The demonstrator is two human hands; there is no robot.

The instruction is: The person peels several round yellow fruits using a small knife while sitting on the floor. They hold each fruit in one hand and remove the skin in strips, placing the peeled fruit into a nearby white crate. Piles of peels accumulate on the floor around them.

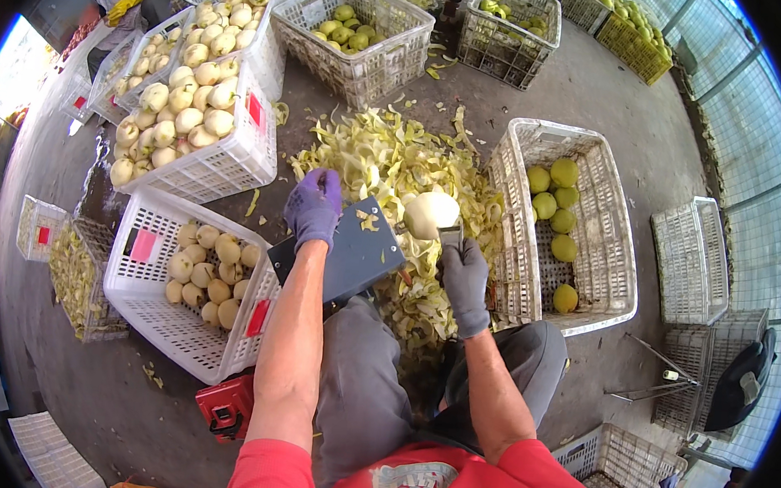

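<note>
A pale peeled round fruit [427, 214], perhaps a pomelo, stands at the end of a dark grey metal machine box [356, 248] between my knees. My right hand [464, 288], in a grey glove, grips a peeler [451, 236] with its head against the fruit's near side. In a purple glove, my left hand [314, 207] is at the box's far left edge, fingers curled; whether they hold anything is hidden. Beneath the fruit lies a heap of yellow-green peel strips [397, 155].
On my right a white crate [609, 261] holds several unpeeled green fruits [563, 221]. Peeled fruits lie in a left crate [176, 341] and fill a stacked crate [231, 169] beyond. A red case [226, 406] sits by my left leg. A co-worker [127, 0] sits far left.
</note>
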